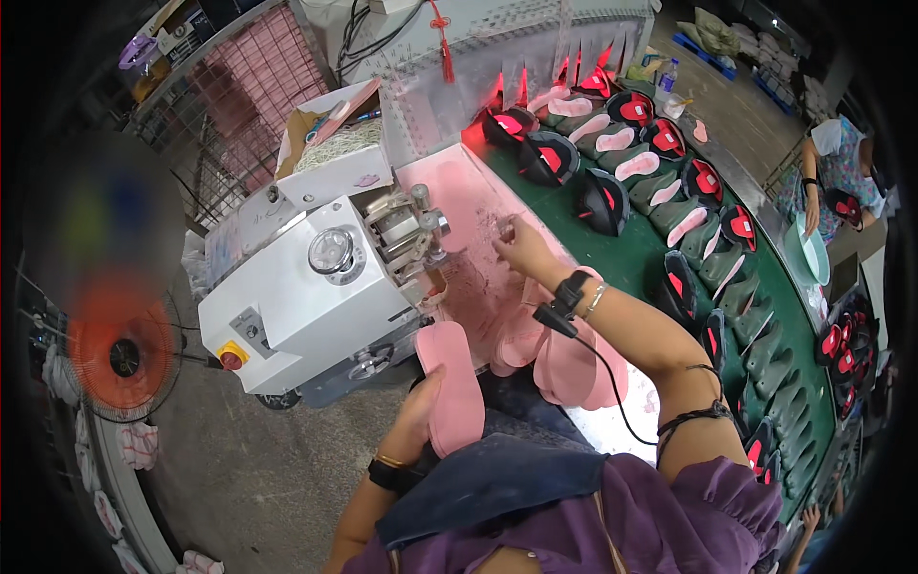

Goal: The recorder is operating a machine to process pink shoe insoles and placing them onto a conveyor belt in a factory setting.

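Note:
My left hand (413,417) is closed around the edge of a pink insole (453,394), held upright beside the front of a white bench machine (287,287). Whether one insole or a thin stack is in that hand, I cannot tell. Over the pink-dusted worktop, my right hand (528,251) has its fingers drawn together; what they pinch, if anything, is too small to name. Metal rollers (406,225) on the machine face this hand. Below my right forearm, more pink insoles (574,368) stand in stacks at the near edge of the worktop (478,277).
A green conveyor belt (564,212) on the right carries rows of black-and-red shoe uppers (550,158) and dark green shoe lasts (722,263). An open box (335,153) of string sits behind the machine. An orange fan (124,357) stands left. Another person (841,163) works at far right.

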`<state>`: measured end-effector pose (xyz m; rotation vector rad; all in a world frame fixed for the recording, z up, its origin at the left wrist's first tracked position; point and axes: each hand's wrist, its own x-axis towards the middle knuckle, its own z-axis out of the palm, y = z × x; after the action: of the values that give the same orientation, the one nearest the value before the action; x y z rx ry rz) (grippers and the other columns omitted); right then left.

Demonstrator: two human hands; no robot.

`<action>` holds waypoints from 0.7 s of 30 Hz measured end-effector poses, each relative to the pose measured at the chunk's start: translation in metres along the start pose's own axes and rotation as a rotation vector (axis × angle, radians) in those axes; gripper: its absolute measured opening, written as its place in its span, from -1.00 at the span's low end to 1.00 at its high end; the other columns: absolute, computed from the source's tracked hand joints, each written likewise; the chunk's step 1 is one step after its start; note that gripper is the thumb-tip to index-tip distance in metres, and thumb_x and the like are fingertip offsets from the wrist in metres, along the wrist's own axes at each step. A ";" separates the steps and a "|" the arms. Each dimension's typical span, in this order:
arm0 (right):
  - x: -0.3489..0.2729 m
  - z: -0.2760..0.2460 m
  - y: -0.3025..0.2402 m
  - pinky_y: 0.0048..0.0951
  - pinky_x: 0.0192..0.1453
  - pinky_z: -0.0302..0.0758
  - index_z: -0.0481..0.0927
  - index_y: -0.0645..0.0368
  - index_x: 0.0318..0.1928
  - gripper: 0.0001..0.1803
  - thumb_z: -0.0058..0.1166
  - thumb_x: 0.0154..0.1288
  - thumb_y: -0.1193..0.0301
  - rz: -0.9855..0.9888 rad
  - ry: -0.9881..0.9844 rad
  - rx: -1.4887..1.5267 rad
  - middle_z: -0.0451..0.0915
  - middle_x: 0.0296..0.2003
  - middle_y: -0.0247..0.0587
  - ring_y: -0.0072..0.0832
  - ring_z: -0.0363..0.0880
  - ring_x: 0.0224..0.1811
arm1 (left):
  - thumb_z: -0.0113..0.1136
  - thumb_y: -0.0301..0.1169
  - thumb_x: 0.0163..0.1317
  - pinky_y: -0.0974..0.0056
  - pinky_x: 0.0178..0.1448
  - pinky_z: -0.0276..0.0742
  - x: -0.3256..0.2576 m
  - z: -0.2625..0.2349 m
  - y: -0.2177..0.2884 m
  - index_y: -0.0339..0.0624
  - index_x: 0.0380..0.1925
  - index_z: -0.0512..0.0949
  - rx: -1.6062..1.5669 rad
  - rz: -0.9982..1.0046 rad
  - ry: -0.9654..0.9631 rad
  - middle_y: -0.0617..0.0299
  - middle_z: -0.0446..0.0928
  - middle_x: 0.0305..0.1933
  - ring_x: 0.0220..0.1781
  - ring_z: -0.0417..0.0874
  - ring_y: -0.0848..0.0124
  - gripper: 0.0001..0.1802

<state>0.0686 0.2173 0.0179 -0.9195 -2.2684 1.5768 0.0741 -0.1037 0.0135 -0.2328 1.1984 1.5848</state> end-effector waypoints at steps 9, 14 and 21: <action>0.019 0.025 0.021 -0.18 -0.16 0.51 0.63 0.31 -0.24 -0.64 0.17 0.20 0.21 -0.140 -0.002 -0.240 0.63 -0.37 0.10 -0.08 0.62 -0.31 | -0.03 -0.34 0.39 0.25 0.08 0.58 -0.005 -0.010 -0.006 -0.37 0.06 0.44 -0.055 -0.127 -0.088 0.09 0.57 0.00 -0.01 0.64 0.33 -0.64; 0.057 0.064 0.020 -0.25 -0.28 0.51 0.63 0.31 -0.31 -0.63 0.22 0.12 0.19 -0.045 0.093 0.072 0.64 -0.44 0.00 -0.22 0.63 -0.38 | -0.01 -0.37 0.39 0.26 0.08 0.57 -0.015 -0.018 -0.016 -0.35 0.06 0.45 0.035 -0.014 -0.017 0.11 0.57 -0.01 -0.02 0.63 0.32 -0.67; 0.045 0.008 -0.001 -0.48 -0.57 0.43 0.48 0.27 -0.24 -0.69 0.13 0.30 0.24 0.100 0.117 0.521 0.62 -0.41 -0.10 -0.44 0.62 -0.53 | 0.05 -0.32 0.39 0.29 0.06 0.56 -0.020 -0.002 -0.007 -0.34 0.04 0.48 0.041 0.035 -0.015 0.15 0.57 -0.04 -0.06 0.62 0.39 -0.66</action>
<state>0.0293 0.2385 0.0080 -0.9509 -1.6276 1.9600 0.0869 -0.1179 0.0225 -0.1740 1.2277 1.5877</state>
